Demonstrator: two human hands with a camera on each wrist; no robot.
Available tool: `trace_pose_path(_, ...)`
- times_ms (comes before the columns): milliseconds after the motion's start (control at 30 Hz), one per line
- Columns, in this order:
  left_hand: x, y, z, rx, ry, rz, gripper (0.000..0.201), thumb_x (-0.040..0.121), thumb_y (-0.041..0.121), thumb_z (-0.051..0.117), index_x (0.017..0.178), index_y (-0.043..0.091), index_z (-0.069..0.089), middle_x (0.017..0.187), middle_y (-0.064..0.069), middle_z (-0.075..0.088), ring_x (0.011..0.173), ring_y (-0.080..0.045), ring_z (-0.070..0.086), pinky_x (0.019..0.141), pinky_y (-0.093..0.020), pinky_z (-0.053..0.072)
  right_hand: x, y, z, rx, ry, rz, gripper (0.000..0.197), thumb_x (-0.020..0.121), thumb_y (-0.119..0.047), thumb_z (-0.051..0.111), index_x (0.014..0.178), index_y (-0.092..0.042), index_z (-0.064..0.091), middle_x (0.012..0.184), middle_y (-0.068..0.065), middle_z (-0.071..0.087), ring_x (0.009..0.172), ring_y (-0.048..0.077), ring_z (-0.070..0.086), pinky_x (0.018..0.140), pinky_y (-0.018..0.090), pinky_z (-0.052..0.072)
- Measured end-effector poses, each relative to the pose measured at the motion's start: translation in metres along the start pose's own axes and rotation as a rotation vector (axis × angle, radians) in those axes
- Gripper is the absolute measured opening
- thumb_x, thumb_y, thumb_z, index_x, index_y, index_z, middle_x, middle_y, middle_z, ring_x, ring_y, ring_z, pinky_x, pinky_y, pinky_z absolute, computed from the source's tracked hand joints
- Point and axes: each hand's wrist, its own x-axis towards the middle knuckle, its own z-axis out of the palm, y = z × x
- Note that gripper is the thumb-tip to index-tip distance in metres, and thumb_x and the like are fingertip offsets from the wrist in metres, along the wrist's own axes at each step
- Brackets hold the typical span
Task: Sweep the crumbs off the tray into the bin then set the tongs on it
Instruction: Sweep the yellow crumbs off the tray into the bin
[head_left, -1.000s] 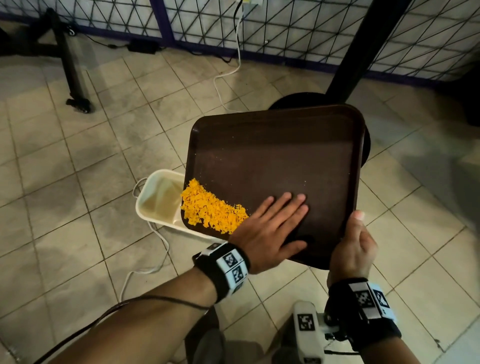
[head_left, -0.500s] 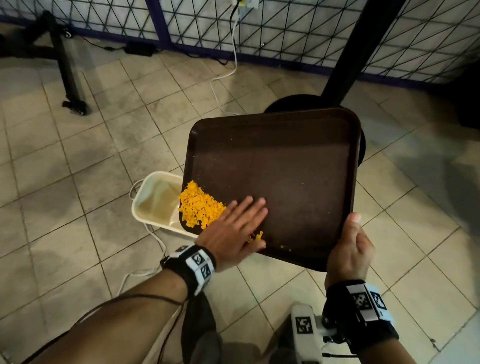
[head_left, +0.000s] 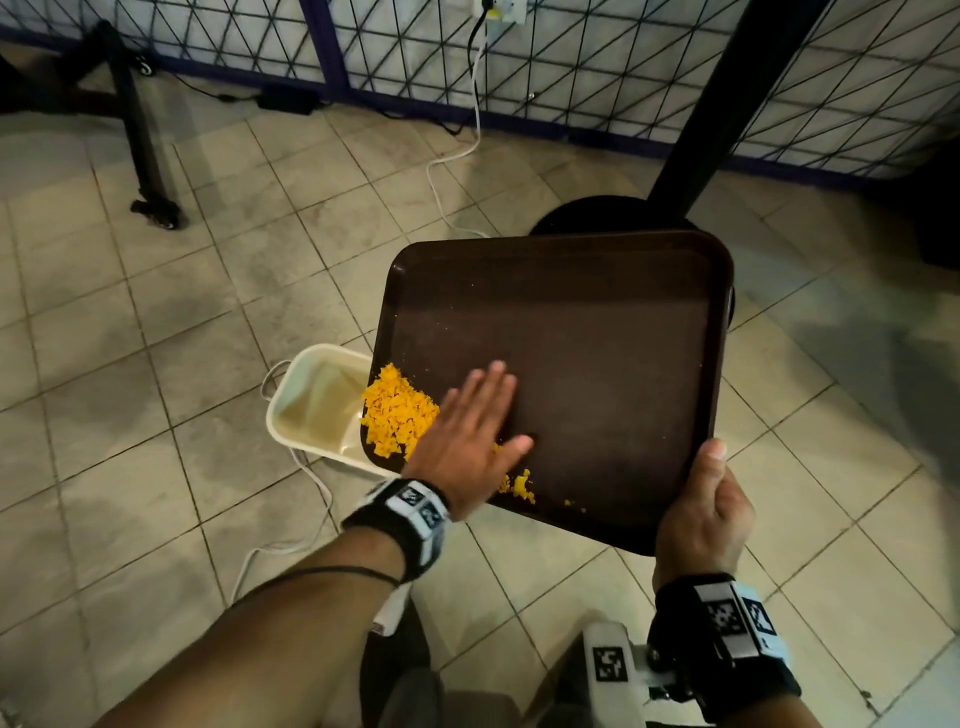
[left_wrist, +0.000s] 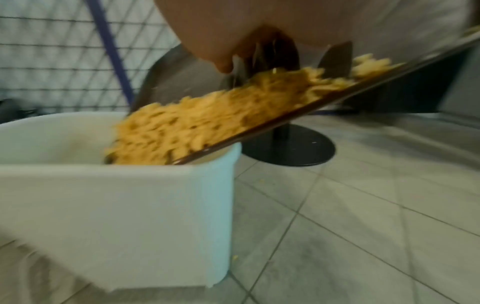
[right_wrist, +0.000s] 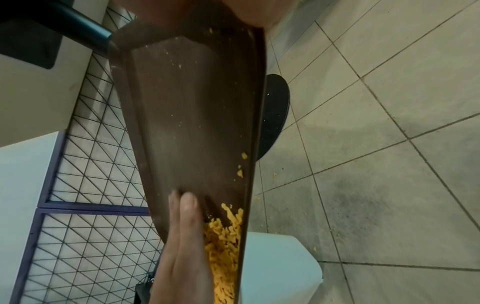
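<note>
A dark brown tray (head_left: 597, 332) hangs tilted over the floor, its near-left corner dipping above a white bin (head_left: 311, 410). My right hand (head_left: 706, 514) grips the tray's near right corner, thumb on the rim. My left hand (head_left: 467, 441) lies flat on the tray, fingers straight, pressing against a heap of orange crumbs (head_left: 397, 413) at the tray's left edge. In the left wrist view the crumbs (left_wrist: 207, 115) reach the tray's lip above the bin (left_wrist: 116, 216). A few stray crumbs (head_left: 519, 486) lie behind my left hand. The right wrist view shows the tray (right_wrist: 192, 115). No tongs are in view.
A black table post with a round base (head_left: 608, 215) stands behind the tray. White cables (head_left: 311, 478) run over the tiled floor past the bin. A wire-mesh fence (head_left: 571, 52) lines the back. A black stand leg (head_left: 150, 197) is at far left. Crumbs (right_wrist: 275, 174) dot the floor.
My left hand has swept leftward across the tray, bunching the crumbs tighter against the left edge over the bin. A few crumbs were left behind near the front rim.
</note>
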Motion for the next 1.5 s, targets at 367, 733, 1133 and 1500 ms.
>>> trace_pose_path(367, 0.105, 0.018, -0.078, -0.062, 0.151, 0.059, 0.072, 0.100, 0.061, 0.017, 0.158, 0.019, 0.007, 0.165, 0.002, -0.004, 0.151, -0.017, -0.001, 0.122, -0.038, 0.003, -0.004, -0.001, -0.001, -0.031, 0.031, -0.021, 0.047, 0.103, -0.047, 0.035, 0.069, -0.019, 0.050, 0.066, -0.003, 0.047, 0.063, 0.015, 0.047, 0.062, 0.030, 0.040)
trace_pose_path(733, 0.026, -0.094, -0.035, 0.114, -0.079, -0.277, 0.084, 0.092, 0.069, -0.004, 0.157, 0.019, 0.013, 0.164, -0.001, 0.012, 0.151, -0.018, -0.001, 0.123, -0.041, 0.003, -0.001, 0.003, -0.008, -0.034, 0.044, -0.035, 0.050, 0.103, -0.044, 0.037, 0.061, -0.019, 0.044, 0.059, -0.004, 0.039, 0.049, 0.002, 0.037, 0.058, 0.027, 0.034)
trace_pose_path(1133, 0.031, -0.111, -0.030, 0.063, -0.129, -0.313, 0.085, 0.090, 0.072, -0.002, 0.157, 0.020, 0.000, 0.165, 0.000, -0.004, 0.151, -0.019, -0.003, 0.122, -0.040, 0.004, -0.003, -0.001, -0.005, -0.082, 0.023, -0.093, 0.049, 0.102, -0.049, 0.035, 0.063, -0.021, 0.043, 0.059, -0.006, 0.040, 0.056, 0.013, 0.038, 0.058, 0.031, 0.035)
trace_pose_path(1500, -0.024, -0.015, 0.000, -0.049, 0.058, 0.005, 0.070, 0.099, 0.064, 0.008, 0.156, 0.024, 0.000, 0.162, 0.006, -0.011, 0.150, -0.012, -0.012, 0.121, -0.034, -0.003, -0.006, -0.005, -0.002, -0.061, 0.014, -0.118, 0.047, 0.104, -0.045, 0.035, 0.063, -0.023, 0.042, 0.055, -0.012, 0.041, 0.051, 0.002, 0.039, 0.053, 0.025, 0.035)
